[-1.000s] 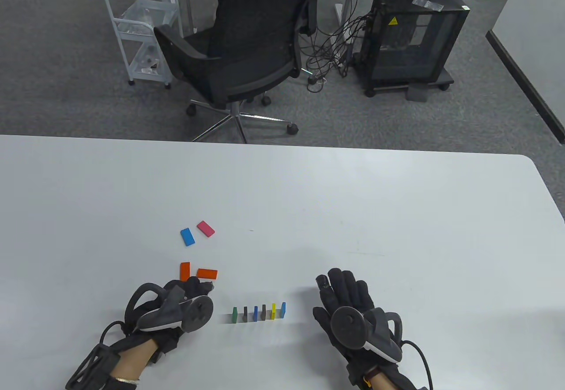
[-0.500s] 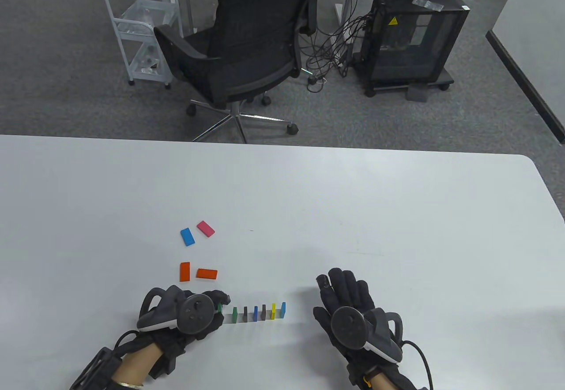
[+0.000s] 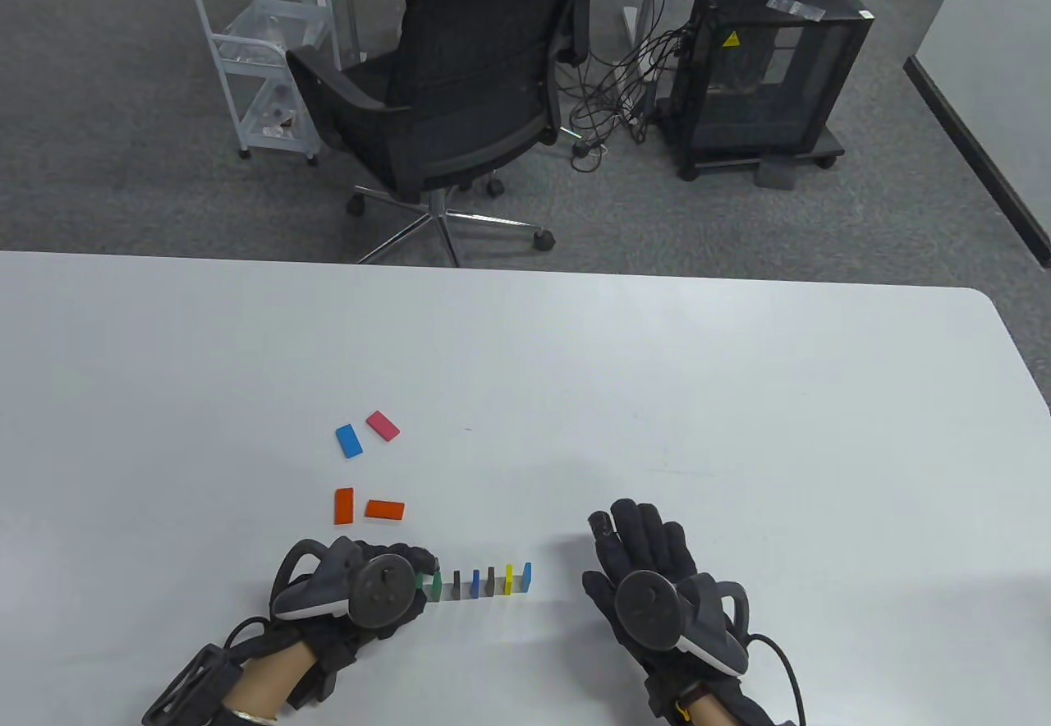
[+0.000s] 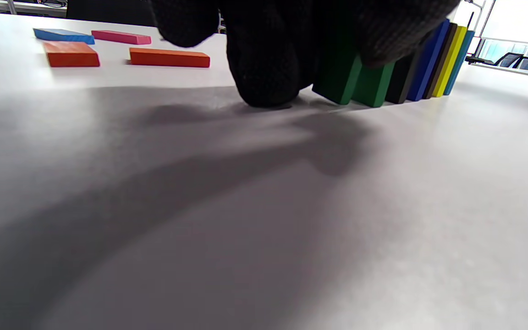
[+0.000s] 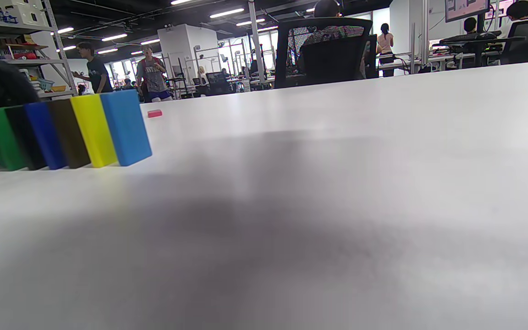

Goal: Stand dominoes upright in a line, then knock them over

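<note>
Here, the white table [image 3: 657, 397] fills the lower half of the table view, with a black chair [image 3: 460, 94] and a black cabinet [image 3: 764, 77] on the carpet above it. My right hand [image 3: 649, 562] lies flat at the lower right of centre, fingers straight and spread, holding nothing. My left hand [image 3: 361, 586] sits at the lower left of centre, its fingers curled round a dark green domino [image 4: 337, 80] that stands on the table at the left end of the row, just beside the green one [image 3: 436, 585]; in the left wrist view a fingertip [image 4: 264, 87] touches the table beside it. The row [image 3: 480, 582] runs between my hands: green, black, blue, brown, yellow [image 3: 509, 579], light blue [image 3: 526, 576], all upright and close together. Four loose dominoes lie flat above my left hand: two orange [image 3: 369, 507], and farther up a blue flat one [image 3: 349, 440] and a pink one [image 3: 383, 425].
</note>
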Available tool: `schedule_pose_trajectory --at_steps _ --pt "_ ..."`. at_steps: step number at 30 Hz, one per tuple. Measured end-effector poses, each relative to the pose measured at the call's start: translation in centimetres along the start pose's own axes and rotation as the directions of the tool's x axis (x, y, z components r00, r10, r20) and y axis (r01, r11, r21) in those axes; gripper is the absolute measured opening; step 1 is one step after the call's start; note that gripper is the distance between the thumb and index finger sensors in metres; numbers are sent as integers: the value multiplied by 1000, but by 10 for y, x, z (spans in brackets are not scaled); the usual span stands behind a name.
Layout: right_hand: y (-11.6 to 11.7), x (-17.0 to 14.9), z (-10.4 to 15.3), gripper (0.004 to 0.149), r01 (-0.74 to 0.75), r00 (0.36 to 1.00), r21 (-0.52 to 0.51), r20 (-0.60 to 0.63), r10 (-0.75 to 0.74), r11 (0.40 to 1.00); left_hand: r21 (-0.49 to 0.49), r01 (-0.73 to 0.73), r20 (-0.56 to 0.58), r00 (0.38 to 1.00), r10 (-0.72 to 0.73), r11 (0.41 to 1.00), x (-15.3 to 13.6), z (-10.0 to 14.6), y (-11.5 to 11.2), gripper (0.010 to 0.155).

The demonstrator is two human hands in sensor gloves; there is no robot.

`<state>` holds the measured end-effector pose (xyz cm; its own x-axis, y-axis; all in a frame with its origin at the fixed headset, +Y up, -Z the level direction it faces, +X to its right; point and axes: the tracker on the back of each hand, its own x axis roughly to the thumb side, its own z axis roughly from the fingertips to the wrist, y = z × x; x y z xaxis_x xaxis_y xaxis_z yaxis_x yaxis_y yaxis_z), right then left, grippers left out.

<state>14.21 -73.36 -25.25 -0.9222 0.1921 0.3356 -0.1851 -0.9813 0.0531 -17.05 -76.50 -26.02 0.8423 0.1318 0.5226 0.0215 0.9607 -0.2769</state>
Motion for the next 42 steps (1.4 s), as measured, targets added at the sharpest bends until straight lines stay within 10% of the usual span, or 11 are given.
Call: schedule_pose_trajectory --at_steps 27,33,42 --pt "0 0 0 69 -1 1000 2 -1 1 1000 6 -45 -17 999 45 999 -7 9 13 65" --pt "-1 1 1 69 5 1000 -2 0 -5 1000 87 -17 -222 974 36 996 -41 21 39 61" --pt "-3 0 1 69 5 1000 -14 0 -5 1000 -43 1 -442 897 -20 999 -87 -8 33 60"
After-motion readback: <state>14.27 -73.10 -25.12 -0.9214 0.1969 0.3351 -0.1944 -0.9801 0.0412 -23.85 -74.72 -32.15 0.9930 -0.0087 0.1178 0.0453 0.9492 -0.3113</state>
